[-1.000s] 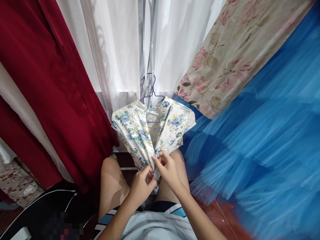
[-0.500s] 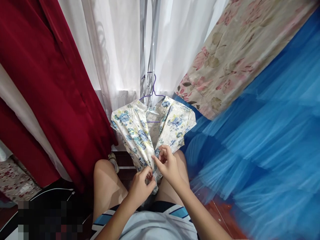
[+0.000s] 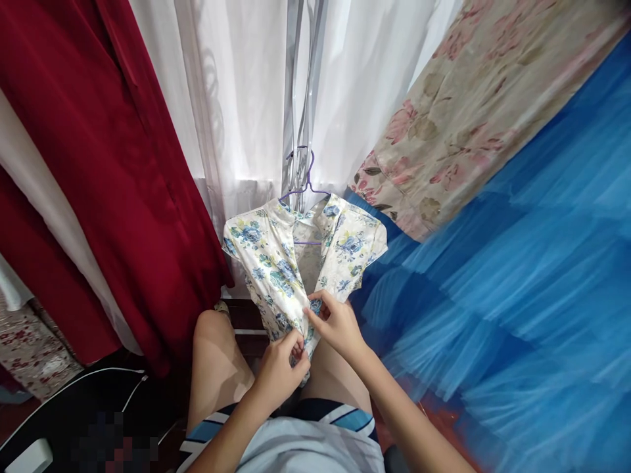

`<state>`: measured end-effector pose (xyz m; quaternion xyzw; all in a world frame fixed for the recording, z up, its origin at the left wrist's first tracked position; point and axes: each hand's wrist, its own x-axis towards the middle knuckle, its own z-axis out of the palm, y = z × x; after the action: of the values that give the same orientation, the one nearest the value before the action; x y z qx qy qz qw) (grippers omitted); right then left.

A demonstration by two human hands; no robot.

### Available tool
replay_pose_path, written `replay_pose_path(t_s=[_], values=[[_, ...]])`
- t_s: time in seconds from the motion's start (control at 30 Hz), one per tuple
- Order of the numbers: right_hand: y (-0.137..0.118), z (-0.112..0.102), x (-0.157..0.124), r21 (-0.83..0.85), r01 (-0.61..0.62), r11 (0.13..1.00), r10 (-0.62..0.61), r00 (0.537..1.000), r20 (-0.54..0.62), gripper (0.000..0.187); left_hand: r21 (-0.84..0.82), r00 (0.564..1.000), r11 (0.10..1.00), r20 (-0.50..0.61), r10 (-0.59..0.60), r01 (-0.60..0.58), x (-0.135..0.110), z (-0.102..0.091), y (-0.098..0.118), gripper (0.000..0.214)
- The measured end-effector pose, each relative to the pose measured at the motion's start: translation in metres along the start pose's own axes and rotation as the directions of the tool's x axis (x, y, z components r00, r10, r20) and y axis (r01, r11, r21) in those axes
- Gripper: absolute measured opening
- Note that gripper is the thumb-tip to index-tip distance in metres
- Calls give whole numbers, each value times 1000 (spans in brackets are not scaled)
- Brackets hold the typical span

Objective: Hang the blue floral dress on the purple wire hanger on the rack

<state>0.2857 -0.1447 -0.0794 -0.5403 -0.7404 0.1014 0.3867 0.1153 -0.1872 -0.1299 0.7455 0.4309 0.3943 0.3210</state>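
A white blouse (image 3: pixel 280 269) with blue flowers and cap sleeves hangs on a purple hanger (image 3: pixel 309 177). Its front falls open in a V, and its lower part lies between my knees. Low on the front edge, my left hand (image 3: pixel 284 361) pinches the cloth between thumb and fingers. A little higher and to the right, my right hand (image 3: pixel 335 322) has its thumb and fingers closed on the other part of the front opening. Whether a button sits under my fingers is too small to tell.
Grey straps (image 3: pixel 300 85) run down to the hanger in front of white curtains (image 3: pixel 246 98). Red cloth (image 3: pixel 123 184) hangs at left. A floral cloth (image 3: pixel 434 138) and a blue tulle skirt (image 3: pixel 517 276) fill the right. A black round surface (image 3: pixel 98 401) is at lower left.
The view has shifted slightly, so the blouse and curtains sit a little further right. Both hands stay on the blouse front, with only slight finger movement.
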Motion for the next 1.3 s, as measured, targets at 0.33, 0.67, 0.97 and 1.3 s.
replay_pose_path(t_s=[0.33,0.67,0.97,1.3], values=[[1,-4,4,23,9,1000,-10,998,54,18,8,1000,1000,-7,-5,5,1,-2,-3,8],[29,9,-5,195,53,979,-31,993,-114,14,16,1000,1000,27,-11,10,3,0,-4,7],[28,1,33,-151,141,978,-161,979,-125,19,41,999,999,30,-11,9,2,-1,1,13],[-30,-70,173,-466,218,857,-398,855,-333,22,71,998,997,44,-35,32,-2,-3,9,13]])
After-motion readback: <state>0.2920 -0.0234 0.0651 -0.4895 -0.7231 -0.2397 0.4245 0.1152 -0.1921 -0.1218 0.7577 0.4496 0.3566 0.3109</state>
